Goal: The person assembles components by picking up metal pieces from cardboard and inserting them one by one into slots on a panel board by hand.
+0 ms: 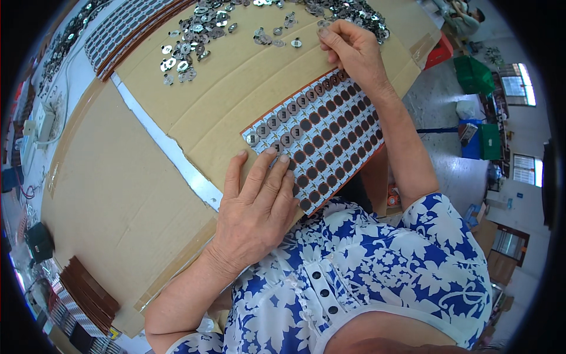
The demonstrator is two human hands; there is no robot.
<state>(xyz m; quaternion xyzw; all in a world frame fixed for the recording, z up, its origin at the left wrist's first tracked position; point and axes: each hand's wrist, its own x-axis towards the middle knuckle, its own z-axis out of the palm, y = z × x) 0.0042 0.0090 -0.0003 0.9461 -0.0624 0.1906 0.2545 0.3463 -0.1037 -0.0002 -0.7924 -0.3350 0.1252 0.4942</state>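
The left hand (253, 206) rests slightly spread fingers on the left edge of the dotted sheet (330, 137); the right hand (359, 56) pinches narrowly beyond its far edge, I cannot tell on what. A sliding finger could shift the discs (293, 108). Cardboard (206, 112) lies below; green boxes (473, 75) stand right

A pale panel (331, 134) (rows of dark circles) lies aslant on cardboard (218, 103); metal discs (272, 123) line its far edge.
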